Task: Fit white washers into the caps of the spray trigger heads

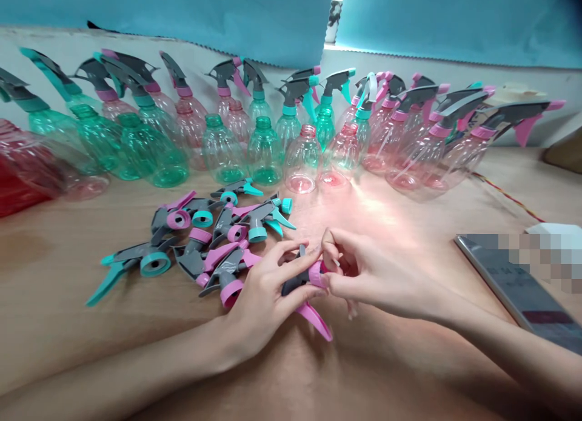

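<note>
My left hand (266,296) grips a grey spray head with a pink trigger and pink collar (305,287) just above the wooden table (68,269). My right hand (364,272) pinches the pink collar end of the same spray head, fingers curled around it. Left of my hands lies a heap of loose spray heads (213,239), grey with pink or teal parts. Behind them stand open pink bottles (304,160) and green bottles (266,151) without heads.
Along the back wall stand several capped spray bottles, green ones at left (95,130) and pink ones at right (436,136). A phone or tablet (522,290) lies at right. A red-yellow cord (509,196) runs across the table's right side. Blue curtains hang above.
</note>
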Demonstrator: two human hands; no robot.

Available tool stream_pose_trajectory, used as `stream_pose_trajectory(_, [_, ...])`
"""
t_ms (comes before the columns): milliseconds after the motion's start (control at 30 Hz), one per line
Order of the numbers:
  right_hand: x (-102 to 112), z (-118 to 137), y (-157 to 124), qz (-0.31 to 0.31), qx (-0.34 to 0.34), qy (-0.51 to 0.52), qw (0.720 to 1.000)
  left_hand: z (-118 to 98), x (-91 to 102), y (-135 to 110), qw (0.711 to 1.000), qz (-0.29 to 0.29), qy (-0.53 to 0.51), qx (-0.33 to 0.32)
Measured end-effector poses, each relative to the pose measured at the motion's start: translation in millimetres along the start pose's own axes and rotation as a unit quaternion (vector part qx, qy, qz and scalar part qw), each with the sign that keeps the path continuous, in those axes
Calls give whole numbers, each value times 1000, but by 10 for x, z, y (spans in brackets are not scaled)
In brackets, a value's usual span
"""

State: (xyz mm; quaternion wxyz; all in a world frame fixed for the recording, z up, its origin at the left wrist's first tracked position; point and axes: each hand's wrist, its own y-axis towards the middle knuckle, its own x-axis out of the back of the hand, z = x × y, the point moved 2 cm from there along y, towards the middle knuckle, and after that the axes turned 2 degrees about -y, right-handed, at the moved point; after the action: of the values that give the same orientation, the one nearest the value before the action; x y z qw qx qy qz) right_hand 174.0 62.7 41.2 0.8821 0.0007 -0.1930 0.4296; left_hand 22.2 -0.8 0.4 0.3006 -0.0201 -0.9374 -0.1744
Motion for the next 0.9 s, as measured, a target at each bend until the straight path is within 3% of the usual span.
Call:
stream_pose_trajectory(133, [-53, -108, 35, -6, 4, -39, 999, -11, 8, -2, 1000, -21, 11, 2])
stream_pose_trajectory(233, [-98, -200, 62, 38, -15, 37, 998, -7, 18, 3, 999, -23, 6, 24])
stream_pose_trajectory(333, [-80, -233, 83, 37, -13, 91, 995, -13, 32, 13, 999, -25, -11, 44])
stream_pose_trajectory(567, [56, -103, 51, 58, -22, 108, 992, -75, 10, 11, 998, 44, -37, 36])
stream_pose_trajectory(733, [76, -45, -3, 90, -47, 108, 989, -73, 19, 7, 997, 42, -21, 58])
stream_pose_trajectory(900, [117, -72, 9, 135, -60, 132, 980, -116, 41, -3, 999, 31, 13, 12])
